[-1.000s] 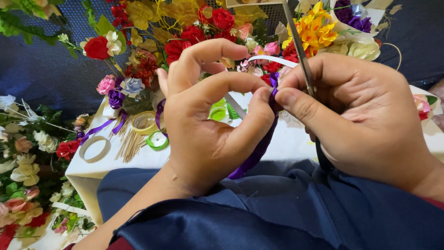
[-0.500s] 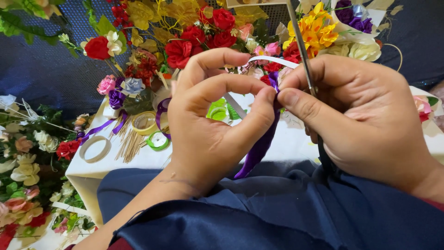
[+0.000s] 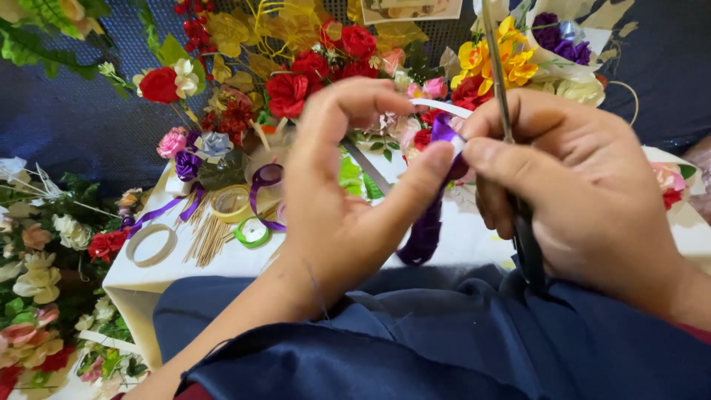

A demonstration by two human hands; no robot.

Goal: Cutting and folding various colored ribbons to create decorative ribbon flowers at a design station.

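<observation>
purple ribbon point(image 3: 428, 226) hanging, top pinched.

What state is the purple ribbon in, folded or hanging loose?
Both. The purple satin ribbon is folded at the top, pinched between left hand and right hand; its tail hangs loose below.

Craft workshop, artificial flowers point(image 3: 287, 92), ribbon rolls point(image 3: 231, 203)
</observation>
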